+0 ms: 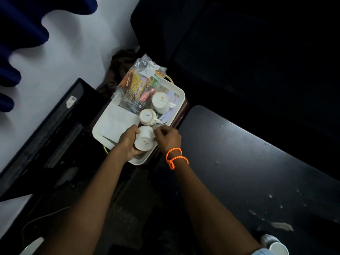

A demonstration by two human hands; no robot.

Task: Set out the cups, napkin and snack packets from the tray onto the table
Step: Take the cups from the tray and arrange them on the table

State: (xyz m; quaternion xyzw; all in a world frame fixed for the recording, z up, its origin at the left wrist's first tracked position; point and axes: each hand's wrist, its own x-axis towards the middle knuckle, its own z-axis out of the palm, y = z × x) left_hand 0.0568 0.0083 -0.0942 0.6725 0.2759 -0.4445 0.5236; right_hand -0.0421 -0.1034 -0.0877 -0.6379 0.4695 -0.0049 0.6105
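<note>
The left hand grips the upturned cup over the tray; the right hand seemingly pinches its handle. Cups just beyond the fingertips could get knocked.

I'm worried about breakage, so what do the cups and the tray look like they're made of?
The cups look like glazed white ceramic: glossy, thick-walled, with printed logos. The tray looks like cream moulded plastic, with a smooth matte face and rounded raised rim, though melamine can't be ruled out.
</note>
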